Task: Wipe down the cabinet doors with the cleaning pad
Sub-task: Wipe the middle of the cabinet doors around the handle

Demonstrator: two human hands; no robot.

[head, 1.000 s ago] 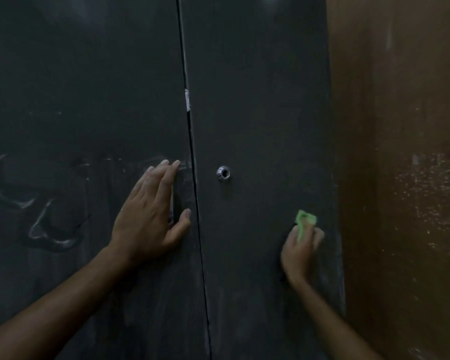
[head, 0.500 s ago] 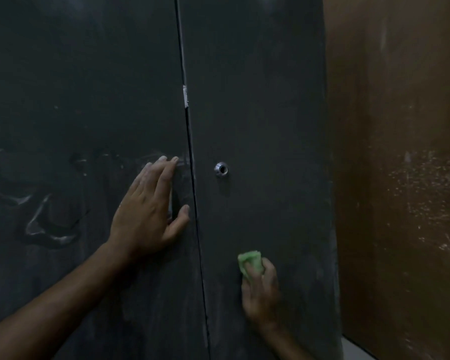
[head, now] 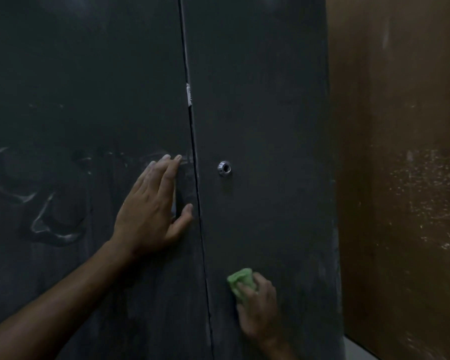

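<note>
Right hand (head: 257,310) grips crumpled green pad (head: 240,281); left hand (head: 151,211) flat on matte door (head: 89,100).

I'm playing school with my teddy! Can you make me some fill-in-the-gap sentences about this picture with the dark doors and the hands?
1. The cleaning pad is the colour ____.
2. The pad is held by the ____ hand.
3. The left hand lies flat on the ____ door.
4. The shiny metal ring is on the ____ door.

Missing words: green; right; left; right
</note>
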